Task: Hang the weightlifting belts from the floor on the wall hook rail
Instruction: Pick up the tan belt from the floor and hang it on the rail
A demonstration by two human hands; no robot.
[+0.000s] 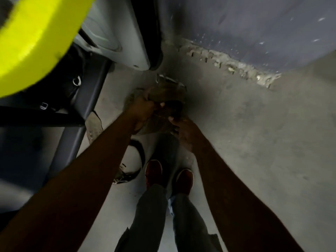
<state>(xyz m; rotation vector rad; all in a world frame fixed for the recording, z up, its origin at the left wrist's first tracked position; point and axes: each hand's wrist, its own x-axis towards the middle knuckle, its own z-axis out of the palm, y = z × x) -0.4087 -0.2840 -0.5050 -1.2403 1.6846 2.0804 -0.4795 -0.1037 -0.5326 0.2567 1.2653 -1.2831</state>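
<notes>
While both arms reach down, left grip (145, 109) and right grip (182, 130) clutch brown belt (168, 93).

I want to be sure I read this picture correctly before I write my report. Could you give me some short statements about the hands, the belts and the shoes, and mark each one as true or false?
1. The left hand and the right hand both hold the brown belt. True.
2. The person's shoes are blue. False: the shoes are red.
3. A second belt, a dark one, lies on the floor beside the left shoe. True.
4. A belt already hangs on the hook rail in this view. False: no hook rail is visible here.
</notes>
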